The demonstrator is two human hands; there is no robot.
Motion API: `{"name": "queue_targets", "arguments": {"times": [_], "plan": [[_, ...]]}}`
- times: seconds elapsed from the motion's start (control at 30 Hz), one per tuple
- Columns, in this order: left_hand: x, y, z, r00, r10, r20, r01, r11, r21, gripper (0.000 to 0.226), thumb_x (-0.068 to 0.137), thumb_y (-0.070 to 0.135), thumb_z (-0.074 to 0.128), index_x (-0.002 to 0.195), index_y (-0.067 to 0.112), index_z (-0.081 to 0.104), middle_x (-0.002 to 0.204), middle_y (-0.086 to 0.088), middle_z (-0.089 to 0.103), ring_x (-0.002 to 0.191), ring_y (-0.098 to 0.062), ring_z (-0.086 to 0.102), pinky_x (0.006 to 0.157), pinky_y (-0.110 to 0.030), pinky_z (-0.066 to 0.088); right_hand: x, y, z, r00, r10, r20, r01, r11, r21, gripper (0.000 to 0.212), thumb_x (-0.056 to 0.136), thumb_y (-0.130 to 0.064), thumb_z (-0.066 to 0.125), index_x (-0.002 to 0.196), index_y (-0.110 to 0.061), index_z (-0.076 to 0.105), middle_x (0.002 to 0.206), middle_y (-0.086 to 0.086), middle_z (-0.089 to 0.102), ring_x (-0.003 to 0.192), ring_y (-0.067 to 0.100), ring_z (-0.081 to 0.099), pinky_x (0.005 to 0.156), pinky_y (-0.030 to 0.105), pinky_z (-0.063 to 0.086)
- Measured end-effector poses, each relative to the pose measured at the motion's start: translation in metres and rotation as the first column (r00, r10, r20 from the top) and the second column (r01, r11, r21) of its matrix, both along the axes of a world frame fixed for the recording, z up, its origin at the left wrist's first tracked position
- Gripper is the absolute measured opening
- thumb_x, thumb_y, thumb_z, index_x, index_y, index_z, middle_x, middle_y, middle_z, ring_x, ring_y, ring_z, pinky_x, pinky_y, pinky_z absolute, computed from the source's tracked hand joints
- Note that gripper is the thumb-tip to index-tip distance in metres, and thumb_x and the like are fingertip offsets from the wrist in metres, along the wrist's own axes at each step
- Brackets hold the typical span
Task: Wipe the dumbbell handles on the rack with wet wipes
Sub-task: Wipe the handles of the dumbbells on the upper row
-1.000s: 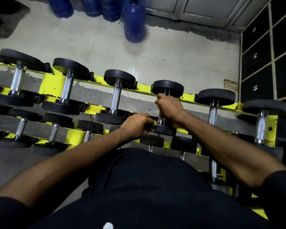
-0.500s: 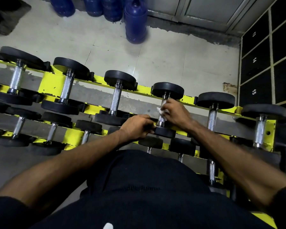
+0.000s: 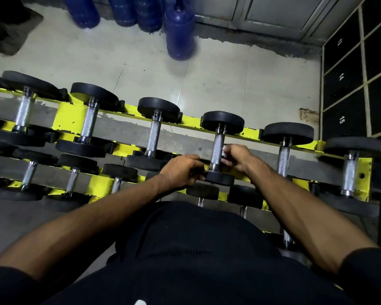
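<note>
On the right hand (image 3: 240,158) the fingers (image 3: 228,161) pinch a bunched white wet wipe (image 3: 224,150) at the 3 o'clock side of a knurled handle (image 3: 217,148); whether it touches is too close to call. The left hand (image 3: 180,170) curls round that dumbbell's near head (image 3: 220,179) from 9 o'clock, steadying it on the yellow rack (image 3: 68,117). This looks like mid-wipe. Next, the wipe should wrap the handle and run its length, then go to the neighbour handle (image 3: 283,156) at 3 o'clock.

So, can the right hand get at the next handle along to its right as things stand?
Probably yes. The right hand, holding the wipe, sits beside that handle, whose steel shows bare with nothing over it.
</note>
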State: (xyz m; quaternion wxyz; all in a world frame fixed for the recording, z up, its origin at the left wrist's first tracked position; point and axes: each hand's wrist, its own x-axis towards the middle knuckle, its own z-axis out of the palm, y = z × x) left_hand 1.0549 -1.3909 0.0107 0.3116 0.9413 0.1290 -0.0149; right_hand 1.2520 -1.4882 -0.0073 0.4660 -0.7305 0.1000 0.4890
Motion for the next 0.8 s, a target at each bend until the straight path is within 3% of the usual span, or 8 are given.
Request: {"name": "queue_targets", "arguments": {"times": [0.1, 0.17, 0.23, 0.3, 0.4, 0.53, 0.67, 0.8], "plan": [[0.001, 0.002, 0.000, 1.000, -0.010, -0.001, 0.010, 1.000, -0.005, 0.016, 0.082, 0.025, 0.081, 0.098, 0.023, 0.075, 0.091, 0.014, 0.060, 0.077, -0.003, 0.052, 0.066, -0.016, 0.036, 0.010, -0.004, 0.001, 0.991, 0.070, -0.114, -0.076, 0.996, -0.046, 0.017, 0.093, 0.004, 0.047, 0.090, -0.008, 0.058, 0.083, 0.008, 0.057, 0.069, 0.012, 0.054, 0.056, 0.023, 0.055], [0.002, 0.003, 0.000, 1.000, -0.011, -0.017, 0.011, 1.000, -0.004, 0.017, 0.081, 0.023, 0.081, 0.097, 0.024, 0.075, 0.092, 0.013, 0.062, 0.079, -0.005, 0.055, 0.067, -0.018, 0.039, 0.015, 0.003, 0.003, 0.975, -0.129, -0.183, 0.142, 0.988, 0.062, 0.016, 0.094, 0.008, 0.046, 0.089, -0.004, 0.056, 0.087, 0.011, 0.056, 0.076, 0.017, 0.056, 0.064, 0.030, 0.056], [0.002, 0.003, -0.001, 1.000, -0.008, -0.027, 0.008, 1.000, -0.002, 0.017, 0.081, 0.023, 0.082, 0.096, 0.025, 0.075, 0.092, 0.013, 0.062, 0.079, -0.005, 0.056, 0.068, -0.019, 0.039, 0.014, 0.010, 0.005, 0.898, -0.329, -0.291, 0.380, 0.915, 0.137, 0.015, 0.095, 0.009, 0.044, 0.091, -0.001, 0.055, 0.089, 0.013, 0.057, 0.079, 0.022, 0.061, 0.062, 0.036, 0.057], [0.003, 0.002, -0.002, 1.000, -0.005, -0.024, 0.005, 1.000, 0.000, 0.016, 0.080, 0.024, 0.082, 0.095, 0.025, 0.075, 0.091, 0.013, 0.062, 0.080, -0.007, 0.058, 0.067, -0.021, 0.042, 0.011, 0.012, 0.005, 0.907, -0.300, -0.295, 0.336, 0.938, 0.080, 0.015, 0.097, 0.002, 0.044, 0.089, -0.005, 0.054, 0.085, 0.009, 0.057, 0.076, 0.022, 0.061, 0.060, 0.036, 0.054], [0.003, 0.002, -0.002, 1.000, 0.000, -0.015, 0.000, 1.000, 0.003, 0.016, 0.080, 0.023, 0.082, 0.094, 0.025, 0.075, 0.090, 0.012, 0.063, 0.082, -0.009, 0.060, 0.068, -0.022, 0.042, 0.009, 0.010, 0.006, 0.949, -0.162, -0.271, 0.157, 0.987, -0.037, 0.016, 0.095, -0.008, 0.045, 0.082, -0.013, 0.054, 0.081, 0.002, 0.056, 0.075, 0.017, 0.059, 0.071, 0.033, 0.046], [0.004, 0.001, -0.002, 1.000, 0.010, -0.026, -0.010, 1.000, -0.003, 0.017, 0.080, 0.022, 0.082, 0.096, 0.026, 0.076, 0.091, 0.015, 0.061, 0.080, -0.004, 0.057, 0.068, -0.020, 0.041, 0.015, 0.026, 0.009, 0.900, -0.317, -0.298, 0.346, 0.937, 0.047, 0.023, 0.098, 0.000, 0.034, 0.085, -0.004, 0.052, 0.084, 0.012, 0.057, 0.075, 0.024, 0.059, 0.083, 0.043, 0.049], [0.003, 0.000, 0.001, 1.000, 0.009, -0.020, -0.010, 1.000, -0.010, 0.016, 0.082, 0.022, 0.081, 0.097, 0.024, 0.076, 0.092, 0.014, 0.062, 0.080, -0.004, 0.056, 0.069, -0.018, 0.038, 0.013, 0.030, -0.001, 0.864, -0.465, -0.193, 0.490, 0.864, 0.113, 0.024, 0.084, 0.015, 0.044, 0.097, 0.004, 0.060, 0.079, 0.014, 0.055, 0.070, 0.022, 0.055, 0.081, 0.042, 0.056], [0.002, 0.000, 0.000, 1.000, 0.000, -0.011, 0.000, 1.000, -0.010, 0.016, 0.082, 0.021, 0.081, 0.097, 0.024, 0.076, 0.093, 0.011, 0.063, 0.081, -0.008, 0.060, 0.068, -0.022, 0.046, 0.003, 0.017, -0.005, 0.882, -0.457, 0.116, 0.425, 0.877, 0.223, 0.024, 0.075, 0.015, 0.067, 0.073, -0.008, 0.063, 0.073, 0.008, 0.067, 0.065, 0.018, 0.062, 0.065, 0.029, 0.058]]}}
